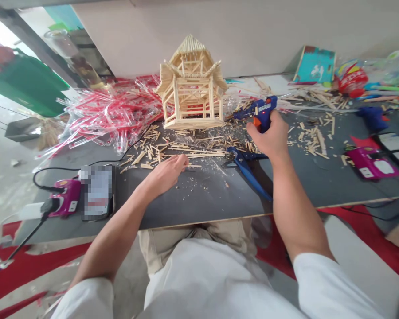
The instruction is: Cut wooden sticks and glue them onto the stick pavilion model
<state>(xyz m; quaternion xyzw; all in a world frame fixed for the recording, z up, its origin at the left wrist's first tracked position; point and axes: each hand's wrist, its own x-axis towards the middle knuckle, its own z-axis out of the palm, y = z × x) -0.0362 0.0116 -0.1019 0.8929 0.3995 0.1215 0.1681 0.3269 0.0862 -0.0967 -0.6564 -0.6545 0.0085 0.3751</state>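
My right hand (274, 135) is wrapped round a blue glue gun (265, 106) with an orange trigger and a small red light; its nozzle points left towards the stick model. Low over the table's front part, my left hand (166, 175) has its fingers pinched together. A short pale stick (194, 166) shows right at its fingertips; whether it is held or lies on the table I cannot tell. Behind both hands stands a pagoda-like model (193, 88) of thin wooden sticks with a pointed roof. Blue-handled cutters (249, 170) lie between my hands, near my right forearm.
Clear and red plastic wrappers (116, 110) are heaped at the left. Stick offcuts (146, 150) litter the middle. A phone (98, 192) lies beside a purple power adapter (66, 197) with cables. Another purple adapter (372, 163) sits right, near a turquoise board (314, 64).
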